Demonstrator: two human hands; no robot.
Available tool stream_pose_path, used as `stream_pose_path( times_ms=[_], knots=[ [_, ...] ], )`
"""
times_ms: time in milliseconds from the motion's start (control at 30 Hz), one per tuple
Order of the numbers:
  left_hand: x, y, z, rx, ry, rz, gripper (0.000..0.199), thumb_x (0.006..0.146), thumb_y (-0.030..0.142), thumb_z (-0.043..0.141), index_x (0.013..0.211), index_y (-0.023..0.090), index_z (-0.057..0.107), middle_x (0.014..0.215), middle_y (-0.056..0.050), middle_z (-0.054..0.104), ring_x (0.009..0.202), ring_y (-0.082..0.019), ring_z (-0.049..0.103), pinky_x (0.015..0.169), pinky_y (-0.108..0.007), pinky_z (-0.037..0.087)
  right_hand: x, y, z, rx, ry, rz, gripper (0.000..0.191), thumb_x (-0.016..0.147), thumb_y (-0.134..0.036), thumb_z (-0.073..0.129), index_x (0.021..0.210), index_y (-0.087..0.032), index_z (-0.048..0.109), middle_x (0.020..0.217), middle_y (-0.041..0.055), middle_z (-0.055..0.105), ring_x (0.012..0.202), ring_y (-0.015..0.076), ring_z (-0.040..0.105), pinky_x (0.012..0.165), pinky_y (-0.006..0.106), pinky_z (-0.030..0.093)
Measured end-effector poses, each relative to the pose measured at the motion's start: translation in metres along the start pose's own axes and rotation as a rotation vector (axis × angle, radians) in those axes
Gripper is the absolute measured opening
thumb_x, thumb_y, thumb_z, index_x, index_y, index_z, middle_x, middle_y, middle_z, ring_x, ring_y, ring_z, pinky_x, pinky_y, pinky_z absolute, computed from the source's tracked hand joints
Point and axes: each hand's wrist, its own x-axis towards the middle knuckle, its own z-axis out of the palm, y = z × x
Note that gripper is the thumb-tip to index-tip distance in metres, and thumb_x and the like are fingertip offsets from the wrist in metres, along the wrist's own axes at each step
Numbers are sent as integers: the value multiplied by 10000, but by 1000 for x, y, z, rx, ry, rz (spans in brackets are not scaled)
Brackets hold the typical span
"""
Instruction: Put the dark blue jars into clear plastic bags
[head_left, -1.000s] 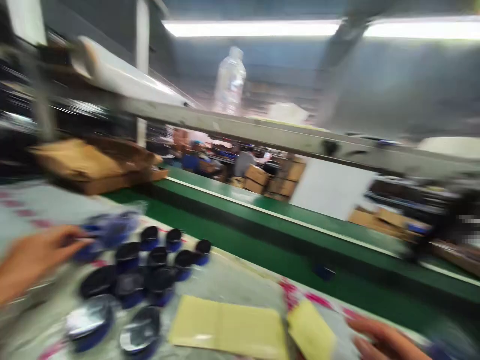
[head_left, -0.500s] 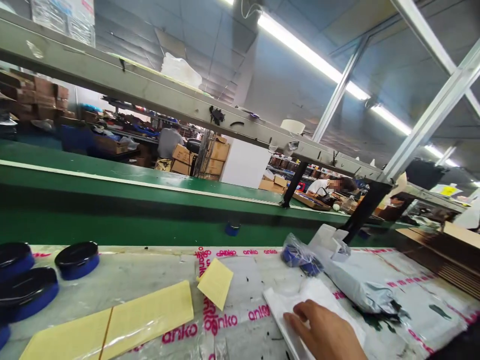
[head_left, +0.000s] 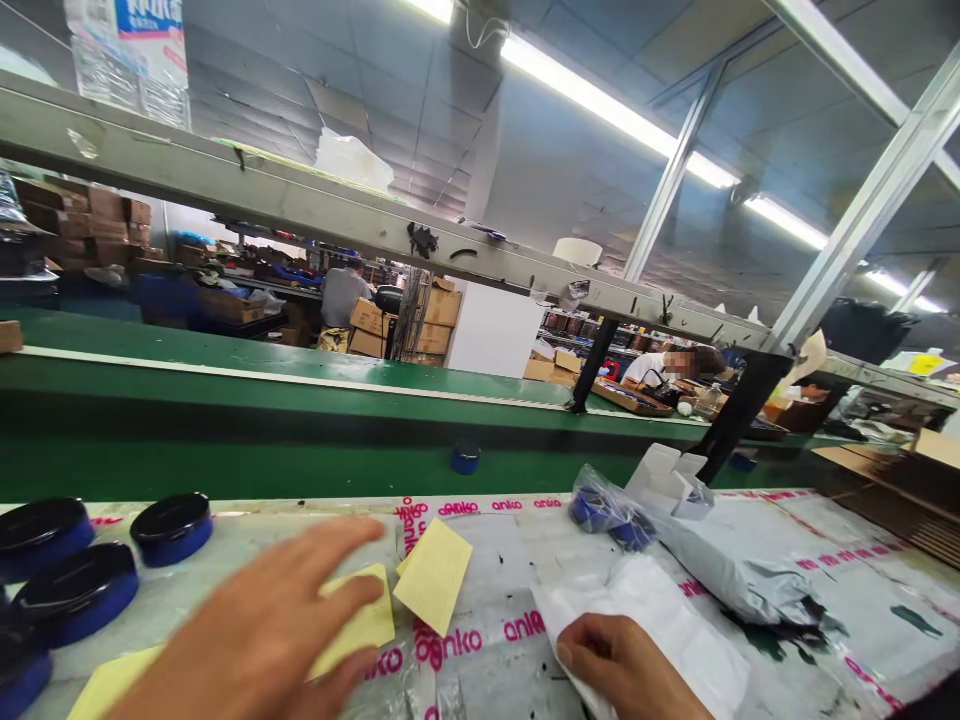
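My left hand [head_left: 262,620], a little blurred, hovers over a long yellow paper strip [head_left: 358,625] with fingers apart and nothing between them. Just right of its fingertips lies a smaller yellow paper piece [head_left: 433,575]. My right hand [head_left: 626,660] rests with curled fingers at the left edge of a white, soft-looking sheet or bag [head_left: 675,625], pinching that edge. Several round blue pieces with glossy black tops, such as this one [head_left: 172,530], stand at the left.
Behind the bench runs a green conveyor [head_left: 337,460] carrying a blue round piece [head_left: 465,458]. Wrapped blue pieces [head_left: 609,515], an open white box [head_left: 667,480], a grey plastic package [head_left: 750,570] and cardboard [head_left: 892,490] lie right. People sit in the background.
My left hand has come into view over the yellow strip. My right hand's fingers have curled in at the white item's edge. The view has shifted slightly.
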Motion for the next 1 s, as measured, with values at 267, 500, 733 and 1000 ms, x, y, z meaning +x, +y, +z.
stream_pose_path(
  times_ms=[267,500,733,1000],
  knots=[
    [54,98,132,21,-308,439,133,974,275,661,894,188,724,1111,-62,768,982,-236,715,718,-311,512,11,21,11,271,-42,1,430,663,-616,723,673,-228,537,558,-62,449,528,111,336,513,262,257],
    [52,107,184,24,-471,412,156,965,310,677,932,165,723,935,-65,789,856,-248,738,714,-351,500,8,32,14,464,-57,64,592,622,-767,743,711,-215,549,547,-47,519,453,94,419,424,215,276],
    [49,104,189,23,-491,427,166,971,316,653,922,181,734,902,-82,780,835,-258,725,739,-384,506,-13,3,-48,812,461,23,441,587,-526,946,771,-203,709,770,-24,634,589,90,523,462,163,434],
    [74,104,141,-157,-664,130,215,880,315,734,1054,189,740,1264,-134,680,924,-309,739,684,-362,564,-24,-45,-54,1082,350,6,518,445,-369,1042,873,-239,781,782,-3,696,672,138,608,505,201,530]
  ],
)
